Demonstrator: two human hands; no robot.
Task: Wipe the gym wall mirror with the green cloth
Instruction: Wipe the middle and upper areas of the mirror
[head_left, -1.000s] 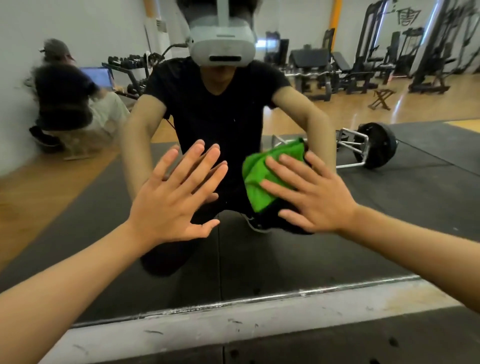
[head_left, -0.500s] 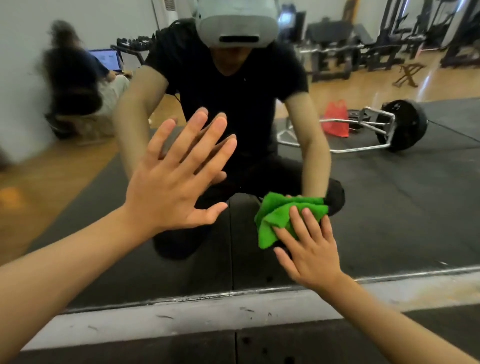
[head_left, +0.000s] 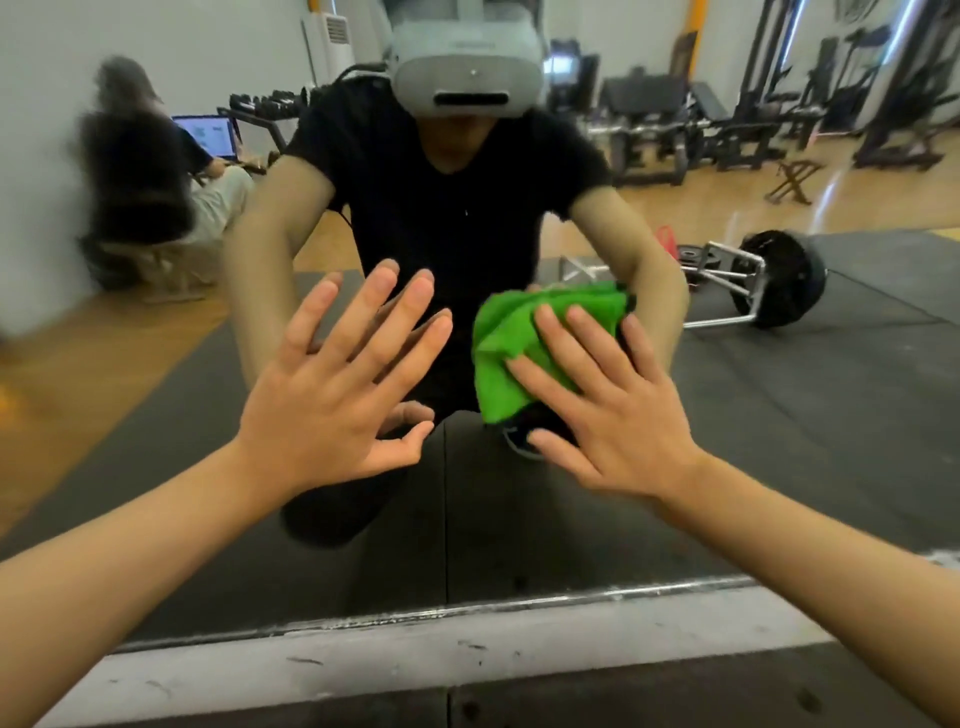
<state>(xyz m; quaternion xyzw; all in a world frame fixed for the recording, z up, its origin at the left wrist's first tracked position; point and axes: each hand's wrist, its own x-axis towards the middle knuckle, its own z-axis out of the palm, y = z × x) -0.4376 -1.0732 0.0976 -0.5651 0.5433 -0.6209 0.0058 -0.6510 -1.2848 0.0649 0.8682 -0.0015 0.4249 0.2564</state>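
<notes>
I watched the left hand lie flat on the mirror, fingers spread; the right hand, fingers likewise spread, pressed the green cloth. The laptop text was blurred.

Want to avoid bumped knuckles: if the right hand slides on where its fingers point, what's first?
The green cloth under the right hand, then bare mirror; the left hand probably lies just beside that line.
</notes>
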